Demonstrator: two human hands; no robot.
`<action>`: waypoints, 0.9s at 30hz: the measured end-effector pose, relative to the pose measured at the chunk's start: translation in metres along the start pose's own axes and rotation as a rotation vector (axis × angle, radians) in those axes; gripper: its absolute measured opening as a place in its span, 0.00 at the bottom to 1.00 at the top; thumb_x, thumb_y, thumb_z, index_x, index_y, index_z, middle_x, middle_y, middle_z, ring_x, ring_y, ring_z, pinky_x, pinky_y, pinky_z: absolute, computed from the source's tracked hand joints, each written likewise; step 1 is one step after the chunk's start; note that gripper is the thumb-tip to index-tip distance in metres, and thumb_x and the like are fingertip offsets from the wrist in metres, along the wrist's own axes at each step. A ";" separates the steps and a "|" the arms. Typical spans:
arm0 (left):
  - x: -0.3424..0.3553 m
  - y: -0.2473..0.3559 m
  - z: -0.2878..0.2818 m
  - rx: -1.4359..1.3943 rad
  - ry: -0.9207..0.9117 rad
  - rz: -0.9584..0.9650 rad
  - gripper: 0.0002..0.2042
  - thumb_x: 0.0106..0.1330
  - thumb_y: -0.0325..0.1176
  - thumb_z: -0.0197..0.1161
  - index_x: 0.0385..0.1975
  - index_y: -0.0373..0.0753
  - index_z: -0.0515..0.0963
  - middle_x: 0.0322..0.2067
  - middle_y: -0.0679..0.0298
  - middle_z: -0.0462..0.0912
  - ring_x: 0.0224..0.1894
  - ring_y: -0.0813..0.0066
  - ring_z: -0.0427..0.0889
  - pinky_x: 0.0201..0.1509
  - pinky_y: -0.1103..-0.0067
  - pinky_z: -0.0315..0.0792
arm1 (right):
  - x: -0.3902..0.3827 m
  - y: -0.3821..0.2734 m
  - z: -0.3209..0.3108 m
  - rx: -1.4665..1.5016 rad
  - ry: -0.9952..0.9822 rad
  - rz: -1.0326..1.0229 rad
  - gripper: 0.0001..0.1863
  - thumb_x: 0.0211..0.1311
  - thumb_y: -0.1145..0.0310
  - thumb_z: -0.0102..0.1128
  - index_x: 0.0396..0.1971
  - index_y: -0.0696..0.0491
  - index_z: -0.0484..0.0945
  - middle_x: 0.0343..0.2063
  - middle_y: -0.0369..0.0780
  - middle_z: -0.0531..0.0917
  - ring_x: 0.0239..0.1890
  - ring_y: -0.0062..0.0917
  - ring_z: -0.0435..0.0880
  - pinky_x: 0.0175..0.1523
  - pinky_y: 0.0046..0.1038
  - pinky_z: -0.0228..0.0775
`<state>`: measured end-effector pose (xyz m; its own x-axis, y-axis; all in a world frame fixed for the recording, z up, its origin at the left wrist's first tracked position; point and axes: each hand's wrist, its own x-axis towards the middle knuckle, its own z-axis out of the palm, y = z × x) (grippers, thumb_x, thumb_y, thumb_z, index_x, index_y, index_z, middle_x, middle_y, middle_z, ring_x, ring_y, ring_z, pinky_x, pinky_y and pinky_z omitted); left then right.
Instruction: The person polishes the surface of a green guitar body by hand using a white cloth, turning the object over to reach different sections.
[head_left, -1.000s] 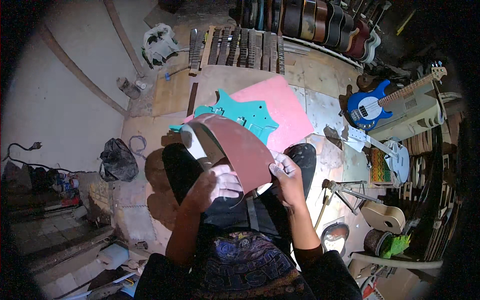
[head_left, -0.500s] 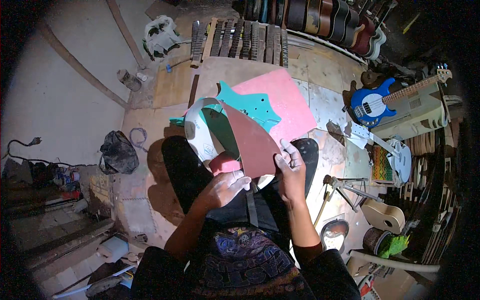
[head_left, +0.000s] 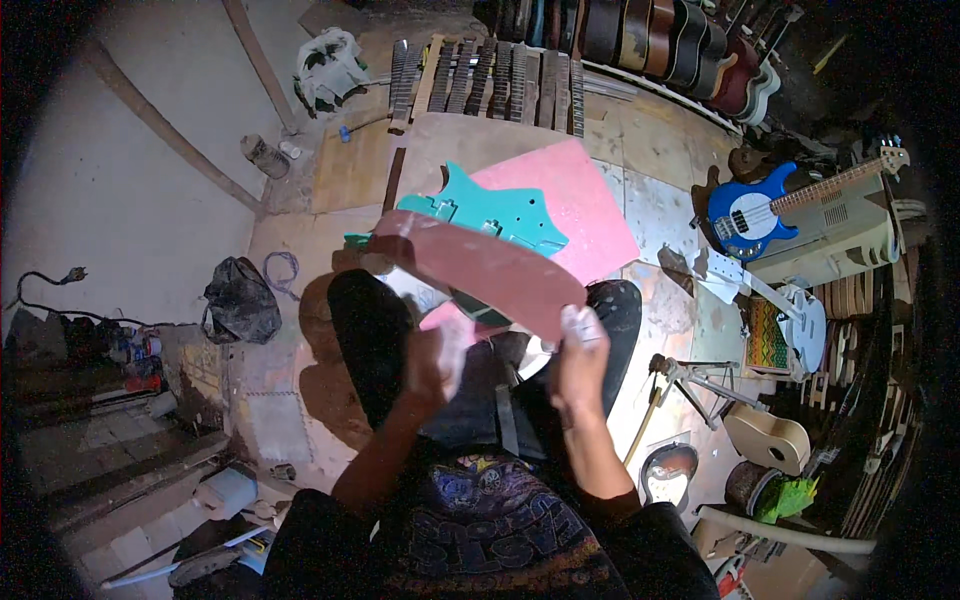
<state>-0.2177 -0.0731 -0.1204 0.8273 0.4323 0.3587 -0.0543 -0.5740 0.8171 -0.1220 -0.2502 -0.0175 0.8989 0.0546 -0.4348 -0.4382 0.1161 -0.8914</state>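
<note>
I'm in a guitar workshop: loose necks (head_left: 481, 80) line the far edge of the floor (head_left: 650, 130), guitars (head_left: 660, 48) crowd its far right corner, a teal body (head_left: 520, 215) overlaps the pink board's left edge.

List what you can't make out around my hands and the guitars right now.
All in the head view:
- Left hand: blurred, so its grip is unclear.
- Pink piece: full shape hidden by the left hand and the curved brown sheet.
- Teal guitar body: near edge partly hidden behind the sheet.
- Row of guitars: some cut off by the top edge, others lost in shadow.
</note>
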 end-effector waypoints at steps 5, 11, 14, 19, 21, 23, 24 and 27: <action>0.054 -0.026 -0.086 0.277 -0.052 -0.018 0.14 0.74 0.38 0.57 0.49 0.34 0.79 0.48 0.45 0.79 0.51 0.51 0.77 0.54 0.62 0.70 | 0.045 -0.005 -0.082 -0.182 -0.083 -0.266 0.10 0.73 0.66 0.58 0.29 0.52 0.77 0.26 0.28 0.76 0.28 0.12 0.69 0.36 0.20 0.63; 0.079 -0.117 -0.207 0.458 0.051 -0.374 0.17 0.74 0.39 0.57 0.50 0.30 0.79 0.45 0.44 0.84 0.49 0.58 0.82 0.54 0.66 0.73 | 0.076 -0.054 -0.121 -0.053 -0.074 -0.212 0.06 0.71 0.67 0.59 0.37 0.53 0.80 0.33 0.30 0.81 0.36 0.14 0.77 0.45 0.20 0.70; 0.081 -0.164 -0.277 0.580 0.213 -0.370 0.19 0.75 0.41 0.57 0.47 0.27 0.80 0.40 0.45 0.87 0.43 0.66 0.85 0.52 0.71 0.75 | 0.107 -0.073 -0.170 -0.145 -0.104 -0.155 0.06 0.69 0.69 0.61 0.42 0.53 0.81 0.39 0.31 0.83 0.40 0.14 0.79 0.49 0.22 0.72; 0.080 -0.195 -0.337 0.502 0.197 -0.096 0.23 0.77 0.46 0.54 0.45 0.25 0.78 0.37 0.48 0.86 0.39 0.74 0.79 0.50 0.71 0.74 | 0.172 -0.109 -0.307 -0.584 -0.256 -0.252 0.14 0.74 0.64 0.56 0.49 0.58 0.80 0.45 0.31 0.82 0.47 0.16 0.77 0.57 0.24 0.68; 0.077 -0.228 -0.364 0.543 0.212 -0.317 0.22 0.77 0.45 0.54 0.47 0.25 0.79 0.40 0.51 0.87 0.44 0.72 0.81 0.53 0.73 0.73 | 0.197 -0.139 -0.379 -0.597 -0.105 -0.244 0.17 0.72 0.65 0.56 0.54 0.59 0.78 0.48 0.33 0.82 0.49 0.18 0.79 0.57 0.25 0.68; 0.061 -0.258 -0.397 0.575 0.192 -0.194 0.20 0.77 0.43 0.53 0.51 0.29 0.80 0.43 0.52 0.87 0.50 0.68 0.83 0.57 0.74 0.73 | 0.209 -0.167 -0.410 -0.618 -0.065 -0.210 0.20 0.72 0.66 0.56 0.58 0.60 0.76 0.51 0.38 0.82 0.52 0.22 0.79 0.59 0.27 0.69; 0.056 -0.272 -0.411 0.584 0.188 -0.151 0.21 0.77 0.43 0.53 0.52 0.29 0.79 0.43 0.52 0.87 0.50 0.68 0.83 0.57 0.74 0.73 | 0.206 -0.185 -0.419 -0.574 -0.093 -0.146 0.21 0.72 0.66 0.55 0.59 0.62 0.75 0.53 0.41 0.81 0.55 0.25 0.78 0.61 0.29 0.69; 0.055 -0.321 -0.415 0.448 0.155 0.044 0.21 0.73 0.44 0.55 0.53 0.31 0.79 0.43 0.51 0.87 0.50 0.63 0.84 0.55 0.71 0.74 | 0.178 -0.230 -0.512 -1.406 -0.113 -0.771 0.22 0.74 0.60 0.53 0.59 0.59 0.77 0.53 0.38 0.81 0.56 0.22 0.77 0.63 0.28 0.66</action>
<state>-0.3866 0.4234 -0.1755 0.7348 0.4800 0.4793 0.1870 -0.8226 0.5370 0.1376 -0.7749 0.0443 0.8631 0.4938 0.1062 0.5002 -0.8065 -0.3152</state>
